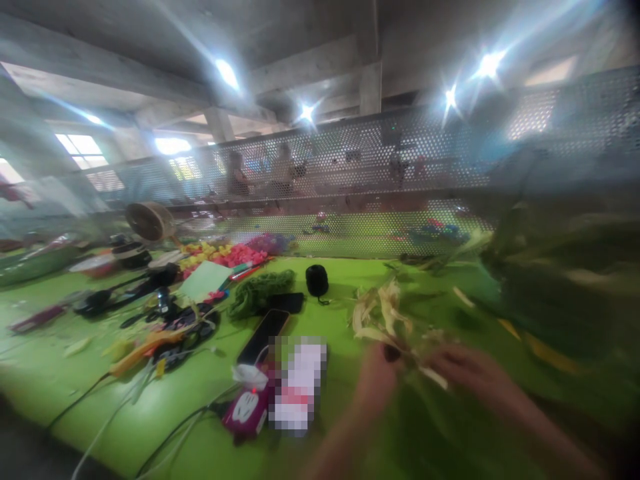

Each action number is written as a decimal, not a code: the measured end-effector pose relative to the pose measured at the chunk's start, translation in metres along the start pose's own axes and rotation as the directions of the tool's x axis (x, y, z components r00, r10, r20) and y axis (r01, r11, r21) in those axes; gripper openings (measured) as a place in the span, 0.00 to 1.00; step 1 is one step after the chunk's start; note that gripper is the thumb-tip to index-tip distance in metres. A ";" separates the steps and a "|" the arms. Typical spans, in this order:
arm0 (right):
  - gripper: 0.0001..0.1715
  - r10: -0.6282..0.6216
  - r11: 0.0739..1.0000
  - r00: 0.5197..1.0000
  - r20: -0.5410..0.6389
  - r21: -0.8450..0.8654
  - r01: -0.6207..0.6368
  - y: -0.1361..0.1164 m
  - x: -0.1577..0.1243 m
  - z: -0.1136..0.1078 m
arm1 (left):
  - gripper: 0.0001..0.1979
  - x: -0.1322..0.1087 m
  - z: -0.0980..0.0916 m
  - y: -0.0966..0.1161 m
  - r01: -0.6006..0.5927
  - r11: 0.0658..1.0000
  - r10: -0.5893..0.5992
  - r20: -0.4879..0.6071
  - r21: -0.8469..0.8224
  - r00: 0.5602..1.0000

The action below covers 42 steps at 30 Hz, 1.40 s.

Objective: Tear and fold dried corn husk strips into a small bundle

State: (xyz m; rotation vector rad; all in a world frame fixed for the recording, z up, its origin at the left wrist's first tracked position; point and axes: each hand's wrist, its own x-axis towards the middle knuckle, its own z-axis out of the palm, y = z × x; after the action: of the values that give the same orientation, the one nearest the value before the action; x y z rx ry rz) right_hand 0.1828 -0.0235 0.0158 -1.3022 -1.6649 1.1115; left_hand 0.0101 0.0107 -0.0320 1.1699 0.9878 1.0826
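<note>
Dry, pale strips that look like corn husk (383, 310) fan out above the green tabletop, right of centre. My left hand (379, 377) is closed around the lower end of this bunch. A small dark spot shows by its fingers; I cannot make out what it is. Just to the right, my right hand (457, 365) has its fingers closed on the stems of the strips. Motion blurs both hands. Behind the bunch stands a black spool of thread (317, 281).
A phone (265, 335), a pixelated phone-like object (300, 387) and a purple power bank (246, 410) with cables lie to the left. Beyond are green yarn (263, 292), an orange glue gun (145, 350) and pink-yellow pieces (225, 257). A large dark green bag-like bulk (565, 300) stands right.
</note>
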 end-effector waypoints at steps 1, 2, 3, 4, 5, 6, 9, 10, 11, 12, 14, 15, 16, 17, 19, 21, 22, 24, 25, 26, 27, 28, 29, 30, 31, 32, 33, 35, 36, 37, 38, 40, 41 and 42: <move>0.16 -0.024 0.999 1.000 0.008 0.034 0.023 -0.001 -0.001 -0.001 | 0.06 0.000 0.000 0.000 -0.002 1.000 0.002 0.006 0.006 1.000; 0.16 -0.051 0.997 0.999 0.008 0.055 0.050 -0.002 -0.002 -0.001 | 0.06 -0.001 0.000 0.000 -0.011 1.000 0.011 0.012 0.016 1.000; 0.16 -0.071 0.996 0.997 0.004 0.056 0.071 -0.003 -0.002 0.000 | 0.06 -0.001 0.001 0.000 -0.024 0.999 0.023 0.021 0.031 1.000; 0.17 -0.078 0.996 0.997 -0.012 0.032 0.078 -0.004 -0.002 0.001 | 0.05 -0.002 0.002 0.000 -0.031 0.998 0.030 0.032 0.054 0.999; 0.16 -0.071 0.997 0.997 -0.039 -0.013 0.071 -0.005 -0.003 0.003 | 0.05 -0.003 0.002 0.000 -0.033 0.996 0.030 0.043 0.082 0.999; 0.14 -0.060 0.996 0.995 -0.079 -0.068 0.054 -0.006 -0.003 0.005 | 0.04 -0.003 0.003 0.000 -0.031 0.993 0.025 0.048 0.115 0.999; 0.11 -0.069 0.980 0.979 -0.193 -0.195 0.031 -0.007 -0.003 0.011 | 0.04 -0.005 0.005 0.002 -0.024 0.973 0.006 0.078 0.230 0.997; 0.11 -0.085 0.976 0.972 -0.220 -0.216 0.036 -0.007 -0.002 0.012 | 0.04 -0.006 0.006 0.003 -0.039 0.966 0.013 0.102 0.254 0.995; 0.11 -0.098 0.973 0.967 -0.235 -0.227 0.044 -0.006 -0.002 0.013 | 0.04 -0.007 0.006 0.004 -0.062 0.963 0.028 0.129 0.264 0.991; 0.11 -0.106 0.972 0.964 -0.243 -0.231 0.048 -0.004 -0.002 0.013 | 0.04 -0.008 0.006 0.005 -0.089 0.961 0.047 0.160 0.264 0.986; 0.11 -0.106 0.973 0.963 -0.249 -0.226 0.049 -0.001 -0.003 0.013 | 0.05 -0.010 0.007 0.006 -0.134 0.959 0.085 0.195 0.251 0.977; 0.11 -0.101 0.974 0.962 -0.252 -0.221 0.045 0.000 -0.003 0.013 | 0.06 -0.011 0.007 0.007 -0.145 0.957 0.098 0.191 0.252 0.977; 0.11 -0.094 0.975 0.962 -0.258 -0.217 0.037 0.000 -0.003 0.013 | 0.07 -0.011 0.008 0.007 -0.143 0.955 0.098 0.179 0.261 0.979; 0.11 -0.085 0.977 0.960 -0.267 -0.213 0.027 0.000 -0.003 0.013 | 0.07 -0.012 0.009 0.008 -0.133 0.953 0.090 0.165 0.274 0.982; 0.11 -0.067 0.980 0.957 -0.282 -0.201 0.010 -0.002 -0.002 0.014 | 0.08 -0.013 0.010 0.009 -0.117 0.947 0.074 0.151 0.298 0.986; 0.11 -0.053 0.984 0.957 -0.286 -0.179 0.001 -0.004 -0.002 0.015 | 0.08 -0.014 0.011 0.009 -0.124 0.947 0.082 0.150 0.296 0.985; 0.11 -0.046 0.987 0.958 -0.284 -0.162 -0.001 -0.004 -0.002 0.015 | 0.08 -0.014 0.011 0.008 -0.128 0.950 0.091 0.141 0.285 0.986; 0.11 -0.032 0.994 0.960 -0.279 -0.111 0.001 -0.002 -0.001 0.016 | 0.07 -0.012 0.010 0.007 -0.132 0.962 0.106 0.121 0.240 0.987; 0.12 -0.026 0.997 0.959 -0.281 -0.076 0.005 0.000 -0.001 0.017 | 0.07 -0.011 0.009 0.006 -0.129 0.970 0.106 0.118 0.204 0.987; 0.14 -0.021 0.999 0.958 -0.287 -0.039 0.010 0.002 -0.001 0.017 | 0.08 -0.010 0.008 0.004 -0.127 0.978 0.108 0.121 0.163 0.987; 0.15 -0.016 1.000 0.955 -0.295 -0.004 0.015 0.005 -0.001 0.017 | 0.09 -0.008 0.007 0.003 -0.126 0.985 0.111 0.127 0.121 0.986; 0.16 -0.009 1.000 0.952 -0.306 0.024 0.017 0.007 0.000 0.016 | 0.09 -0.007 0.006 0.003 -0.127 0.988 0.115 0.134 0.087 0.984; 0.16 0.001 0.999 0.949 -0.315 0.041 0.012 0.009 0.000 0.016 | 0.10 -0.006 0.005 0.003 -0.127 0.990 0.117 0.136 0.064 0.984; 0.15 0.012 0.999 0.946 -0.324 0.044 0.002 0.010 0.001 0.016 | 0.10 -0.006 0.004 0.003 -0.123 0.991 0.115 0.136 0.054 0.984; 0.15 0.021 0.999 0.945 -0.327 0.038 -0.009 0.010 0.002 0.015 | 0.10 -0.006 0.004 0.004 -0.118 0.992 0.110 0.138 0.050 0.984; 0.15 0.025 0.999 0.946 -0.324 0.029 -0.017 0.010 0.003 0.015 | 0.10 -0.007 0.004 0.005 -0.110 0.993 0.103 0.144 0.046 0.984; 0.15 0.029 1.000 0.948 -0.318 0.021 -0.023 0.008 0.004 0.015 | 0.11 -0.007 0.004 0.007 -0.096 0.994 0.089 0.146 0.042 0.985; 0.14 0.037 0.999 0.953 -0.300 0.023 -0.031 0.004 0.006 0.015 | 0.11 -0.009 0.005 0.010 -0.066 0.998 0.062 0.149 0.021 0.987; 0.14 0.043 0.999 0.955 -0.293 0.028 -0.036 0.002 0.006 0.016 | 0.11 -0.010 0.005 0.011 -0.050 0.999 0.048 0.152 0.009 0.987; 0.13 0.050 0.999 0.955 -0.292 0.030 -0.044 0.000 0.006 0.015 | 0.11 -0.011 0.006 0.013 -0.034 0.999 0.034 0.157 -0.003 0.987; 0.13 0.055 0.998 0.953 -0.299 0.025 -0.049 -0.001 0.006 0.015 | 0.11 -0.011 0.006 0.014 -0.021 1.000 0.023 0.160 -0.016 0.987; 0.13 0.036 0.999 0.945 -0.325 -0.005 -0.039 -0.001 0.005 0.014 | 0.11 -0.011 0.006 0.014 0.002 0.999 0.007 0.182 -0.047 0.983; 0.13 0.007 0.999 0.942 -0.336 -0.032 -0.019 0.000 0.005 0.014 | 0.11 -0.011 0.006 0.014 0.014 0.998 -0.002 0.195 -0.060 0.981; 0.13 -0.036 0.998 0.939 -0.342 -0.067 0.014 0.002 0.004 0.013 | 0.11 -0.010 0.005 0.013 0.025 0.998 -0.011 0.200 -0.064 0.980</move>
State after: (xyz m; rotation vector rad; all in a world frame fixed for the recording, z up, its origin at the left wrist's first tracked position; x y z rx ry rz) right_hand 0.1708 -0.0219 0.0095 -1.4198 -1.4598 0.7679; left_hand 0.0118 0.0006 -0.0183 1.1877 0.7992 0.9561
